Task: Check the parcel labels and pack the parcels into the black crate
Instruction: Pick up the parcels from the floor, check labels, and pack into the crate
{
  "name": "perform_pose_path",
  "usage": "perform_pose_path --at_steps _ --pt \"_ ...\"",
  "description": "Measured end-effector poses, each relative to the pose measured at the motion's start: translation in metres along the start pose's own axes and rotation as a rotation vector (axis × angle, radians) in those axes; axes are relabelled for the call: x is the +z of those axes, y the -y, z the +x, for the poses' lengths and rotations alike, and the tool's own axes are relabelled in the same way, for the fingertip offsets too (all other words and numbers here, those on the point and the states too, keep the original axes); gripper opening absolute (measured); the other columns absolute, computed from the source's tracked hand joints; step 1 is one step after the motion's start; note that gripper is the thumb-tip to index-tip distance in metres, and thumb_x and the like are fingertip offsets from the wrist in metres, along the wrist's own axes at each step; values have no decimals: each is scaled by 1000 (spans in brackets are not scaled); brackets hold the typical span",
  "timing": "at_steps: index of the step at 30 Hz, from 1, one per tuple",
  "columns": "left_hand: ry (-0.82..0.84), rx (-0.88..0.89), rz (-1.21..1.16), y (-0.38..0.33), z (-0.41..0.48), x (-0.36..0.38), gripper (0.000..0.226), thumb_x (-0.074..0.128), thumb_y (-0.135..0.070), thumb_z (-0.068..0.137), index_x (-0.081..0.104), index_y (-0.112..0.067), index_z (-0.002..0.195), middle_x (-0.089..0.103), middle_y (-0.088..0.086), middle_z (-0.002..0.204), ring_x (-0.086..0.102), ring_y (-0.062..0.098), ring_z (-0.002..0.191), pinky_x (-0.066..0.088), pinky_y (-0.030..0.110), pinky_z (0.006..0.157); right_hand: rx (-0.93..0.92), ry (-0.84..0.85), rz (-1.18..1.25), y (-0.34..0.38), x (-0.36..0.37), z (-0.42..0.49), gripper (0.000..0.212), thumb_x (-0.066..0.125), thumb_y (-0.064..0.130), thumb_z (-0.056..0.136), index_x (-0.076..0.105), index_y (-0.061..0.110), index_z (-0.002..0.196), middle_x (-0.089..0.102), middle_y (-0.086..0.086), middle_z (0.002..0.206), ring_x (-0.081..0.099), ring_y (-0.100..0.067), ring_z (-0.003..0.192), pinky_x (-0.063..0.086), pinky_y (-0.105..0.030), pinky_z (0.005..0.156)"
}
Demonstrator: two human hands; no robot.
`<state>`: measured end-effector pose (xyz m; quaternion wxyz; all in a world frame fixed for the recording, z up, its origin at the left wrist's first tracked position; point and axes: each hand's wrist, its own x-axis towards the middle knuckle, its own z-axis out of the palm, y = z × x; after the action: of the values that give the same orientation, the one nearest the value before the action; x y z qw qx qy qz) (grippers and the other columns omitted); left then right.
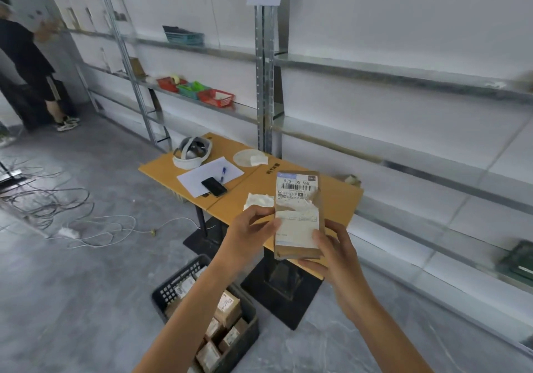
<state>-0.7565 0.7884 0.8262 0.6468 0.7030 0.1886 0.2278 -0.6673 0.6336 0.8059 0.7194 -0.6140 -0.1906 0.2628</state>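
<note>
Parcel [297,245] of brown card, upright just right of centre frame, torn white label [297,188] toward the camera. Pinched at its left edge by left hand [248,234], gripped at the lower right corner by right hand [331,254]. Bottom centre, black crate [173,289] on the floor, holding labelled boxes [227,307]. Behind, table [337,199] with phone [214,186] and pen [223,172].

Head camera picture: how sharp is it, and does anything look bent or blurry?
Head view: the label on the parcel reads 530 D5 A68 on top, smaller print below is too soft; head view: the shelf uprights lean and splay from wide-angle distortion; head view: the shelves at the right edge are smeared; lighting even, no glare.
</note>
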Motion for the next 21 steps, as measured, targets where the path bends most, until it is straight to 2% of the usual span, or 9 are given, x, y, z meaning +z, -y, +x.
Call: perform_pose_path --at_steps 3,5,8,11,16,19,21 --pt "-15 -1 42 6 40 -23 6 61 -21 88 61 -19 93 68 -26 87 63 -12 87 49 9 62 12 -5 29 -9 19 43 33 53 35 91 47 33 124 65 11 106 66 1 94 58 -26 68" --pt "-43 13 57 9 65 -37 8 63 -22 86 61 -18 93 68 -25 87 64 -9 86 48 9 62 18 26 3 -11 32 69 30 51 36 91 49 40 121 65 13 107 65 3 94 58 -23 67" --pt "-62 0 40 17 95 -58 9 65 -19 84 61 -18 92 68 -24 87 65 -7 86 49 10 61 27 62 -32 -14 49 101 36 50 36 91 45 46 126 62 12 116 64 -4 101 59 -29 74" --pt "-63 -25 52 28 116 -79 14 65 -23 84 60 -16 96 67 -17 99 65 -5 89 50 12 64 -3 58 -74 -21 68 126 44 48 34 94 38 42 136 55 12 126 61 -6 106 59 -27 69" --pt "-66 -81 41 47 148 -115 16 66 -23 84 57 -15 95 65 -10 102 65 -7 82 48 10 60 37 60 -71 -38 103 160 48 47 30 96 36 36 142 58 6 124 63 -8 104 59 -30 72" --pt "-58 -114 17 54 166 -146 32 66 -29 84 52 -16 110 66 -8 103 66 -2 82 50 13 61 40 32 -70 -48 130 175 44 47 29 96 39 37 139 60 6 120 62 -12 106 59 -30 75" --pt "-75 -144 14 57 181 -170 44 62 -33 85 45 -18 122 66 -1 104 67 5 84 55 22 69 49 11 -47 -57 153 182 39 47 28 96 42 40 133 62 8 117 64 -9 102 58 -28 74"
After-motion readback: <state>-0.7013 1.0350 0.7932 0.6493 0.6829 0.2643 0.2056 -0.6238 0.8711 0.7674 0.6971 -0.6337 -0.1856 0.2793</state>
